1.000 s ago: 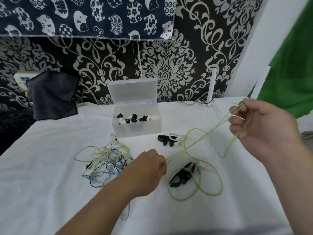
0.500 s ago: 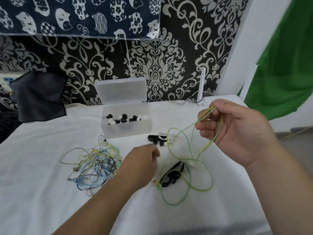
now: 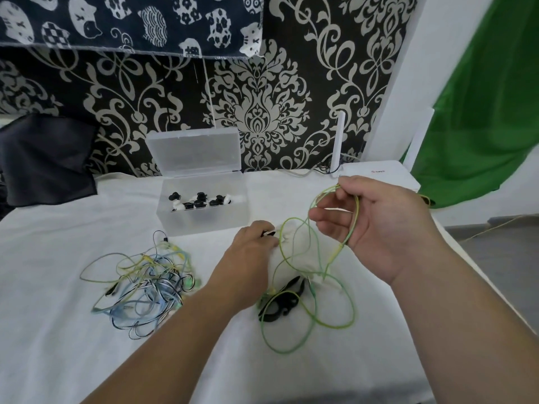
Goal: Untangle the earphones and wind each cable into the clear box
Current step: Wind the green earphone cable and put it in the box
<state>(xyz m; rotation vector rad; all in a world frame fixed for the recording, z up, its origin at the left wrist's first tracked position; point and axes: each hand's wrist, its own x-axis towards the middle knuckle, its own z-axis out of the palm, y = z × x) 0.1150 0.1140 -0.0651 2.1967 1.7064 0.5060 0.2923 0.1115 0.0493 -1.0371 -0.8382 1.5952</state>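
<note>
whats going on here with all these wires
A person is sorting earphones on a white cloth. The right hand holds loops of a green cable, its rest lying on the cloth. The left hand is at a small black piece in front of the open clear box. A tangled pile of cables lies to the left.

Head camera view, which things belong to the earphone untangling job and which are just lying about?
Part of the job:
green cable, held in the right hand
tangled cable pile
clear box, lid open
left hand, reaching near the box

Lying about:
dark cloth
white router
green curtain
</note>
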